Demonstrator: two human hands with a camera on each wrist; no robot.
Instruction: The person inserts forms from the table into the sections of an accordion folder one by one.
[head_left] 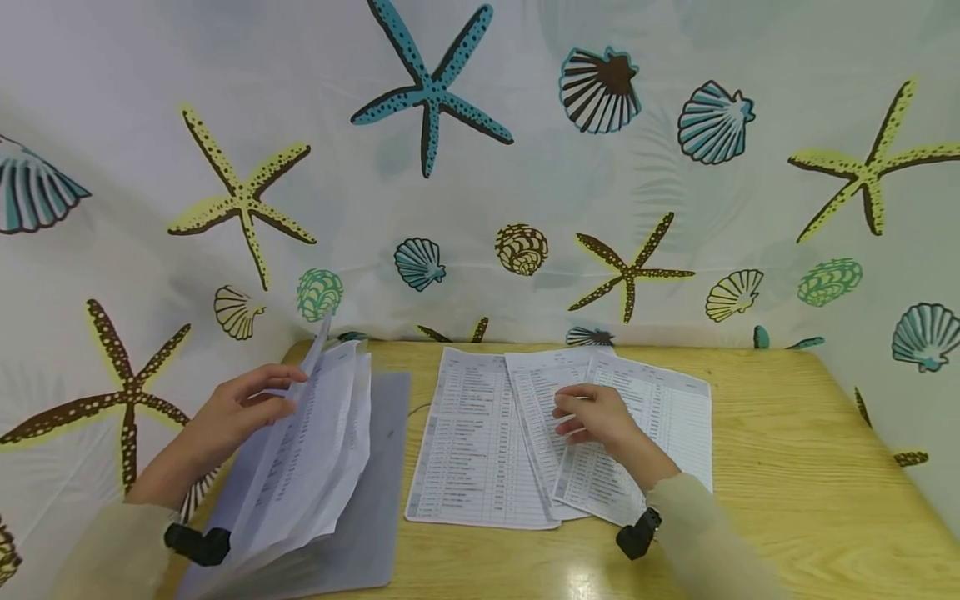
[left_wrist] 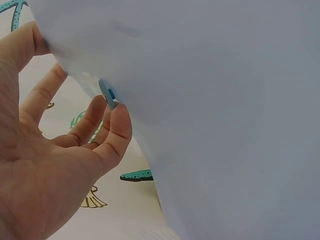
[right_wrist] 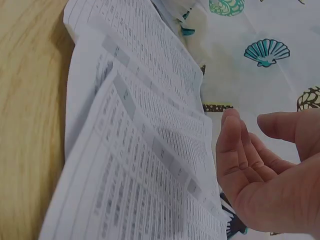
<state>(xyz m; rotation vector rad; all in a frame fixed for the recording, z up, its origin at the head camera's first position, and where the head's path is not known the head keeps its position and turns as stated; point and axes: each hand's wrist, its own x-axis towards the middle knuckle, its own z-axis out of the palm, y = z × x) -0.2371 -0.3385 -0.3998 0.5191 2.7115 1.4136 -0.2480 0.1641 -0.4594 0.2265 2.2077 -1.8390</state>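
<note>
On the left side of the table, a stack of printed sheets (head_left: 322,442) stands tilted up over a grey folder (head_left: 386,450). My left hand (head_left: 236,412) grips the raised edge of the sheets. A small flat blue piece (left_wrist: 106,93) shows at its fingertips in the left wrist view, against the paper's blank side; its kind is unclear. My right hand (head_left: 600,421), fingers loosely bent and holding nothing, hovers over several overlapping printed sheets (head_left: 480,442). In the right wrist view, these tables of text (right_wrist: 145,145) lie beside the fingers, apart from them.
A wooden table (head_left: 787,467) carries everything, extending to the right of the loose sheets. Behind and at both sides hangs a white cloth (head_left: 480,200) printed with starfish and shells. Each wrist wears a black camera, such as the right one (head_left: 639,534).
</note>
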